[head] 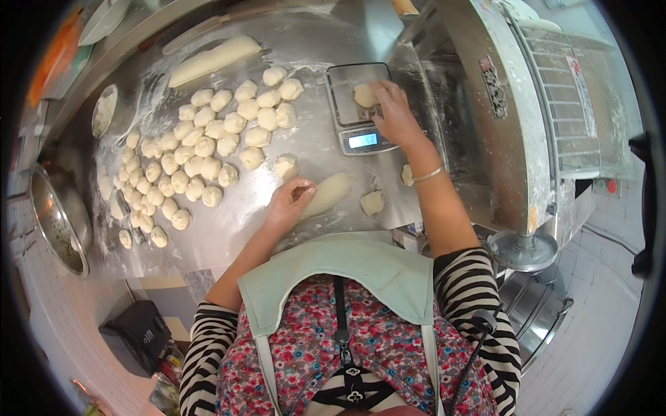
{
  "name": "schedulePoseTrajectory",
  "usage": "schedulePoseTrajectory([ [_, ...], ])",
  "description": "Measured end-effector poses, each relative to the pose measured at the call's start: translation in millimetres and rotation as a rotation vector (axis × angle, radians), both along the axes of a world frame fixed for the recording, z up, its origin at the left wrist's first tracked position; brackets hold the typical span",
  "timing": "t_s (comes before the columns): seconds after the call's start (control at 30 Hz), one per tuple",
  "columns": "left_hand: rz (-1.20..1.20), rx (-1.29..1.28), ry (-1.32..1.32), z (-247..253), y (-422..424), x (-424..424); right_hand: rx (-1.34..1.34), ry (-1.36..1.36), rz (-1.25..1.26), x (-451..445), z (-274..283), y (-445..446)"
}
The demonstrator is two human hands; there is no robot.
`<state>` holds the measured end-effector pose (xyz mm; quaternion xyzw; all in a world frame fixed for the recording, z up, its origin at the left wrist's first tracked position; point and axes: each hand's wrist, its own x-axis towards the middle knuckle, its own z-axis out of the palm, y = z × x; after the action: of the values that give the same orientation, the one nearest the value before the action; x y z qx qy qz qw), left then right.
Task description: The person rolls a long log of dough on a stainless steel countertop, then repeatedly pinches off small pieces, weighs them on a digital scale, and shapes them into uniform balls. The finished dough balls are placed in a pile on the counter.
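Observation:
My right hand [396, 112] reaches over a digital kitchen scale [339, 112] with a lit display. Its fingers are apart, and the fingertips are at the edge of a dough piece [365, 96] on the scale's platform. My left hand [292, 200] rests by the near end of a short dough log [329, 193], fingers curled towards the thumb. Whether a scrap is inside the curled fingers is hidden. A dough lump [286, 167] lies just beyond that hand. Another cut dough piece [372, 203] sits right of the log, and one more [407, 175] is partly behind my right forearm.
Many dough balls [204, 146] cover the left of the floured steel table [307, 140]. Farther back lies a thick dough log [216, 60]. A flour-dusted scoop or bowl [105, 110] and a metal bowl [60, 221] are at left. A steel machine [499, 114] borders the right side.

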<state>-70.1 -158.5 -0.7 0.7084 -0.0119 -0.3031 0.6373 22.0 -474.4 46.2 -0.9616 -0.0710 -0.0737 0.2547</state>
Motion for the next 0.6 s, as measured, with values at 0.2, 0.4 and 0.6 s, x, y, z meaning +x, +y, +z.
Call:
schedulePoseTrajectory([
  [0.2,0.171,0.116,-0.08,16,23,-5,-0.229,0.17,0.187,47,-10,20],
  [0.4,0.24,0.362,-0.516,17,41,5,0.253,0.103,0.34,27,-26,113],
  [0.6,0.098,0.543,-0.698,5,32,21,0.165,0.072,0.348,-14,-59,123],
])
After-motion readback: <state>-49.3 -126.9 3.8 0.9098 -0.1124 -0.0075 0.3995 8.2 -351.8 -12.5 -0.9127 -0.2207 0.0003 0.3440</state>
